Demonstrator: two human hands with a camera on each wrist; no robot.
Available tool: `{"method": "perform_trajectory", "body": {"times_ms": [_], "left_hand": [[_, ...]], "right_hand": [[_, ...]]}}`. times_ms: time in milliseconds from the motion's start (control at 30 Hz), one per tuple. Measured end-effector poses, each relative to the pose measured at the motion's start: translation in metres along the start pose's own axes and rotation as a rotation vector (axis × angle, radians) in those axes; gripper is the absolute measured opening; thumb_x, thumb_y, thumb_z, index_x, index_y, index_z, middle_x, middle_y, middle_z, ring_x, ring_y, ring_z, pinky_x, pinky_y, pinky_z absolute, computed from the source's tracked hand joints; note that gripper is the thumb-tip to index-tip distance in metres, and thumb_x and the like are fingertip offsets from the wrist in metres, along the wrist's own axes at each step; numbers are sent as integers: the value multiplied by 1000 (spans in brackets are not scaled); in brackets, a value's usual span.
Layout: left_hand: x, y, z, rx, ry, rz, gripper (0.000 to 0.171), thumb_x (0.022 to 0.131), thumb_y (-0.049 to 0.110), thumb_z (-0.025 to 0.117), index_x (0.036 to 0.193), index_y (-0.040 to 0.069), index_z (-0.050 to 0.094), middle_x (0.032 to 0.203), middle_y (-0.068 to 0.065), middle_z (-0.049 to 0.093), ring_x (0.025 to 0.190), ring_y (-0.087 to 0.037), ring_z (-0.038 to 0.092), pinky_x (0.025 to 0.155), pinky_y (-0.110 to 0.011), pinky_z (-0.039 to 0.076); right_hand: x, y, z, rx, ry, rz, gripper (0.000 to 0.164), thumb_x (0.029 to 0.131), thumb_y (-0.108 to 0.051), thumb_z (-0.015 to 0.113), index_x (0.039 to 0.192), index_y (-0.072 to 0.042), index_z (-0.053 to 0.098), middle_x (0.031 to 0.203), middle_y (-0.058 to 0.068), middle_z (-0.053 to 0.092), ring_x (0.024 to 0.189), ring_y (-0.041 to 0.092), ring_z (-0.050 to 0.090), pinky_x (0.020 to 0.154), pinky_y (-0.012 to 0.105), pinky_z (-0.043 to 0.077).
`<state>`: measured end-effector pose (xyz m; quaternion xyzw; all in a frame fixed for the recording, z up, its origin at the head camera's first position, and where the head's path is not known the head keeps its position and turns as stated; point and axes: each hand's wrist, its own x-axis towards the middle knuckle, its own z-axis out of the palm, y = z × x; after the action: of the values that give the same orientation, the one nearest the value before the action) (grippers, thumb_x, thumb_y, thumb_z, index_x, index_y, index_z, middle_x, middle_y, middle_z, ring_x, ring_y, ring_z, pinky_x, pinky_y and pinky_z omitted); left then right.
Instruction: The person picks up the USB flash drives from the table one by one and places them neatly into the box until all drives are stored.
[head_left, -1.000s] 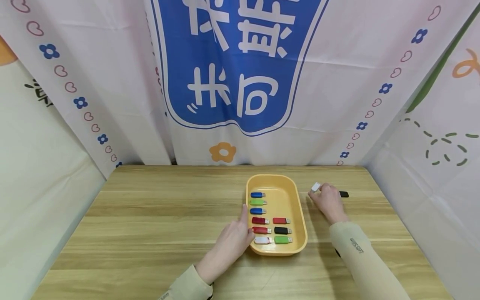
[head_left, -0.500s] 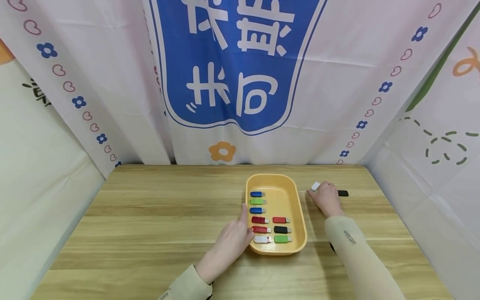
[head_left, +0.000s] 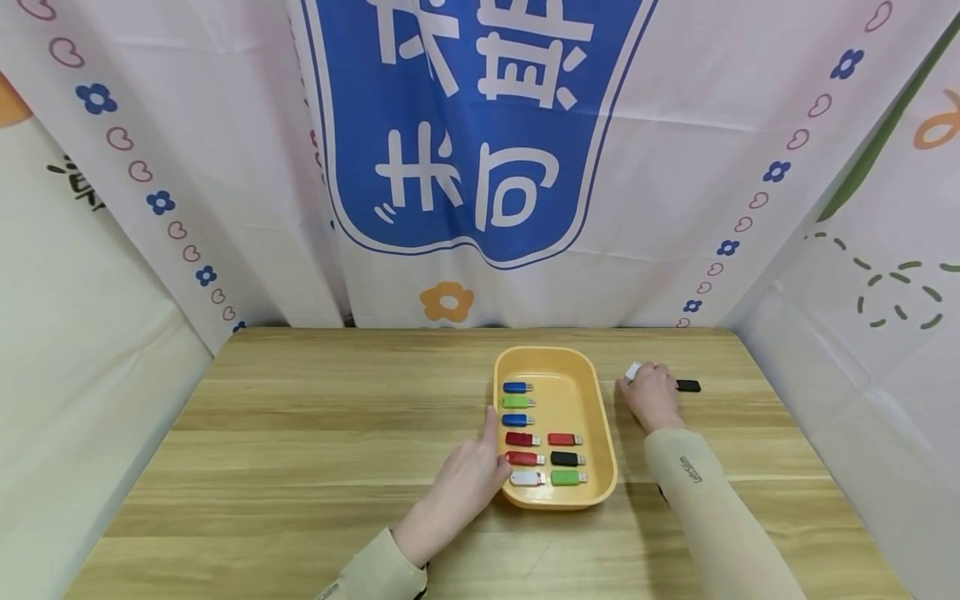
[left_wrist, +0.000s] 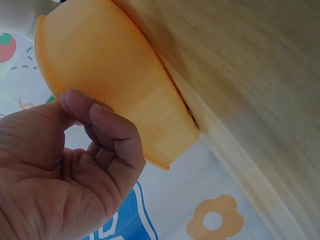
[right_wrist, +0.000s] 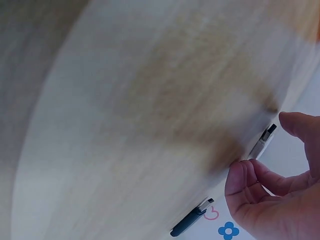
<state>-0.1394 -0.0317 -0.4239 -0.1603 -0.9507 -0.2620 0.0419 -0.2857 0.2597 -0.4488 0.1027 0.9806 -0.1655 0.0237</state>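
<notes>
My left hand [head_left: 465,483] holds the left wall of a yellow tray [head_left: 609,467], thumb over the rim and index finger along the outer side. In the left wrist view, its other fingers curl beside the tray wall. Inside the tray lie several USB sticks, among them a white one [head_left: 527,478], a black one [head_left: 564,459] and a blue one [head_left: 517,420]. Right of the tray, my right hand [head_left: 651,398] is low over the table. Its thumb and fingers stand either side of a white USB stick [right_wrist: 261,142], with a gap on the thumb side.
A black USB stick [head_left: 687,386] lies on the wooden table [head_left: 300,433] just right of my right hand. Behind the table's far edge hangs a printed curtain [head_left: 390,292], and fabric walls stand at both sides.
My right hand and forearm have shifted slightly left beside the white USB stick, and less of the stick shows past the hand. The left hand and tray stay put.
</notes>
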Motion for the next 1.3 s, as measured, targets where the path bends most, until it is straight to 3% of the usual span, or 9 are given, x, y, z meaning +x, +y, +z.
{"method": "perform_trajectory", "body": {"times_ms": [200,433,633,833,1033,1300], "left_hand": [[1,0,0,-7,-15,-13,77,88,7,68,149,-14,28,58,2,46,43,-4,38,38,-15,31],[3,2,0,-34,-34,-59,77,88,9,66,151,-12,27,55,5,43,40,-4,36,36,-16,27],[4,2,0,-18,-25,-48,76,88,9,67,150,-13,28,55,4,43,40,-5,37,37,-15,28],[3,1,0,3,-26,-33,78,88,10,70,149,-15,27,53,5,42,40,-5,35,38,-15,28],[3,0,1,8,-29,-30,78,88,10,70,149,-16,27,54,6,42,40,-4,35,38,-15,28],[3,-1,1,-19,-38,-50,78,89,9,69,150,-14,26,54,6,43,40,-4,36,37,-14,28]], "right_hand": [[3,1,0,8,-1,-28,51,98,-29,58,115,19,53,112,35,53,103,48,57,90,56,50],[6,1,-3,-5,6,-74,30,95,-8,47,107,18,56,110,36,54,102,50,56,91,58,48],[6,2,-4,-3,49,-118,21,89,3,45,96,16,61,100,35,58,93,47,60,85,56,51],[6,5,-6,16,33,-158,23,90,7,51,106,14,65,104,34,63,95,46,63,87,55,53],[5,9,-7,26,28,-201,23,88,10,55,107,14,66,107,34,65,98,45,64,88,55,53],[2,4,-11,73,23,-204,24,95,1,58,115,12,65,115,32,65,107,45,63,94,54,52]]}}
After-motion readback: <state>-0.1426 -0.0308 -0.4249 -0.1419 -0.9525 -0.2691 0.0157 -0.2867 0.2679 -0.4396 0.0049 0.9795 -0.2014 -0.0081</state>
